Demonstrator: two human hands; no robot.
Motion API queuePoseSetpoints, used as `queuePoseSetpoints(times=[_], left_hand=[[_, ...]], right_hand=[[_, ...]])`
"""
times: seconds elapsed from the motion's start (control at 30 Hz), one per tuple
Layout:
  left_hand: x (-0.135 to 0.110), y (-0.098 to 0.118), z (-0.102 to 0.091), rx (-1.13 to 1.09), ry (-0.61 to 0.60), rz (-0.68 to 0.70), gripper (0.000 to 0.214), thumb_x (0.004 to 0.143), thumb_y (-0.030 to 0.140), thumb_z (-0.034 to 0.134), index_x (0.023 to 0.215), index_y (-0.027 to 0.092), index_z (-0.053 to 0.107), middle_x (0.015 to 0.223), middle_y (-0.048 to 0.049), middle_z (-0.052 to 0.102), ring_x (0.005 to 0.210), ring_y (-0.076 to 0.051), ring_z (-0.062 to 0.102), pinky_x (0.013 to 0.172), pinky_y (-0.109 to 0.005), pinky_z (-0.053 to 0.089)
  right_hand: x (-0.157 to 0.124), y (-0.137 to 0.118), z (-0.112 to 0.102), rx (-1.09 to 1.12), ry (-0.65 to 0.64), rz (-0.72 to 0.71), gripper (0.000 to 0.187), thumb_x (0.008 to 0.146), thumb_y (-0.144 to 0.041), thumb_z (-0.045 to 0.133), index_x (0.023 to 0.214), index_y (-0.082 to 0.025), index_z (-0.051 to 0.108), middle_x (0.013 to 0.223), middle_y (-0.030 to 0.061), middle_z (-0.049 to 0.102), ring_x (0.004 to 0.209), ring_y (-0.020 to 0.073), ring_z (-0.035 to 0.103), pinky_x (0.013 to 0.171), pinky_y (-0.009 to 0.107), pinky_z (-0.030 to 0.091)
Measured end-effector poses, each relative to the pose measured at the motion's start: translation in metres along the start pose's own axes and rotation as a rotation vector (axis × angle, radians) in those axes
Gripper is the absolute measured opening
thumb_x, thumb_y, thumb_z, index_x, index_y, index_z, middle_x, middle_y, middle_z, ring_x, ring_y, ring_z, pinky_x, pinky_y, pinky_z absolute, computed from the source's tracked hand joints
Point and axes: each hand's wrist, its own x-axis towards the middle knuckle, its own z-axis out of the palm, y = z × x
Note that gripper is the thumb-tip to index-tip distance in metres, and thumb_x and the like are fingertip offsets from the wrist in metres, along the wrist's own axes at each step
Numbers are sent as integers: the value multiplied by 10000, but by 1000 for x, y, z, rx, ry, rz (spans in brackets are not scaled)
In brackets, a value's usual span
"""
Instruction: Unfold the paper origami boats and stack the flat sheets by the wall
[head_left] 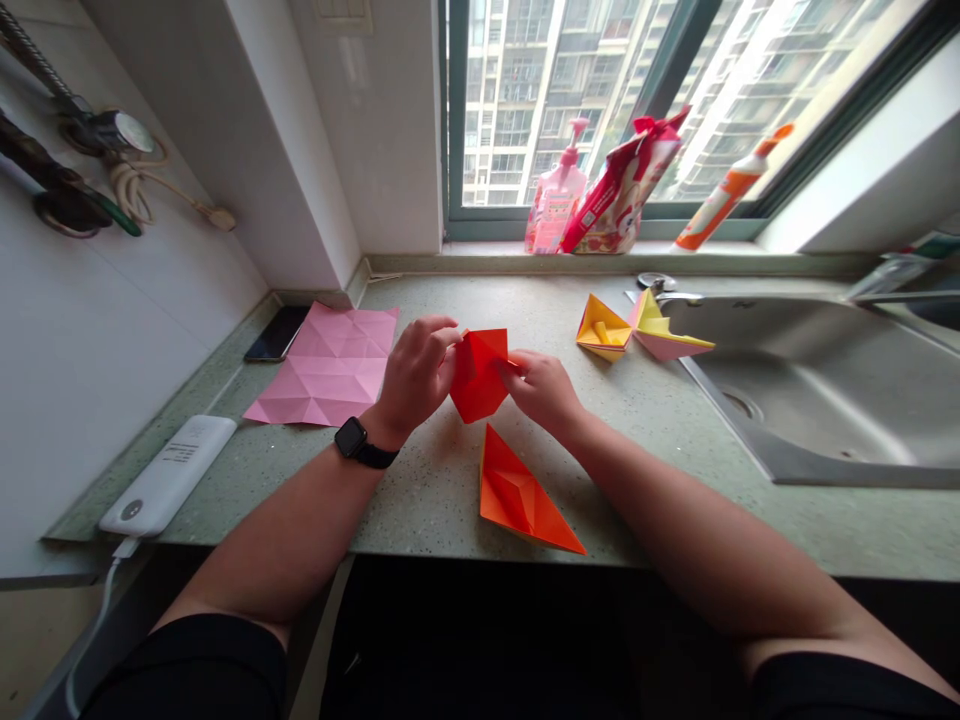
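Observation:
A partly folded red paper point(478, 375) is held above the green counter point(420, 490) between both hands. My left hand point(415, 375), with a black watch on its wrist, pinches the paper's upper left edge. My right hand point(541, 390) pinches its right side. Just in front of the hands lies a finished orange paper boat point(521, 495). A creased pink sheet point(330, 365) lies flat to the left of my left hand.
Beside the steel sink point(825, 400) sit a yellow-orange boat point(602, 328) and a yellow-pink boat point(664, 330). A phone point(276, 333) and a white power bank point(169, 475) lie at the left. A pink pump bottle point(555, 195), red pouch point(622, 185) and orange bottle point(724, 195) stand on the sill.

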Motion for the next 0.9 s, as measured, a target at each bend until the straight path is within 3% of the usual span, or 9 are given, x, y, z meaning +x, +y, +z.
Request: queuePoseSetpoints(times=[0.2,0.53,0.9], left_hand=[[1,-5,1,-15,69,163,190,1078,130,558,1135,251,693,1404,-102,666,1156,-213,696,980,-392,613],[3,-8,1,45,78,122,195,1106,222,574,1117,220,769,1201,-86,752,1032,-217,713,959,-394,590],[5,8,-3,-432,82,87,106,1065,222,692,1007,255,774,1344,-77,644,1203,-209,677,1034,-423,622]], right_hand=[[-5,-13,-4,-103,-50,-60,254,1008,-230,576,922,-240,815,905,60,792,820,227,684,745,324,439],[-6,-13,-2,-145,-72,-69,284,1024,-268,564,825,-235,764,853,54,754,763,210,639,711,317,399],[5,5,-4,-12,-32,160,201,869,-230,610,801,-219,799,783,33,802,729,214,663,658,300,420]])
